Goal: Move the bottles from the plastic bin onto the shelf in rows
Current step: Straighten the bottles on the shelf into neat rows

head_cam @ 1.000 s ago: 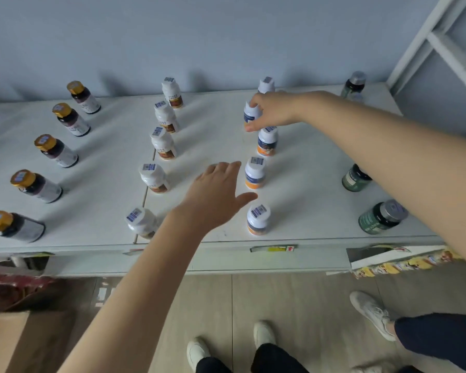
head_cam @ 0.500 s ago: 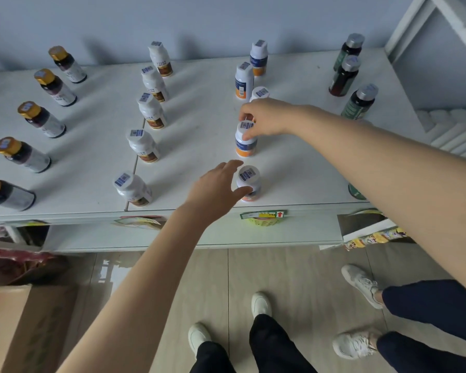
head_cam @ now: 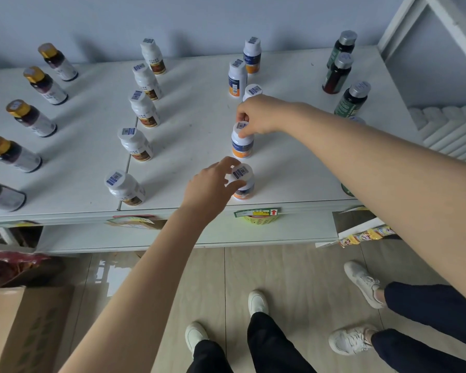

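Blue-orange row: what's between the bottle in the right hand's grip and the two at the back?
One white-capped bottle, only its cap showing above the right hand, which hides its body. Head view.

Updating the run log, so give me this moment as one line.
left hand: grips cap of front orange-label bottle | right hand: pinches cap of second orange-label bottle | both upright on white shelf

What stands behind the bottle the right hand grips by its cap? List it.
Behind the gripped bottle, the right hand covers the next bottle except its white cap. Two further bottles stand in full view beyond. In front, the left hand grips the front bottle.
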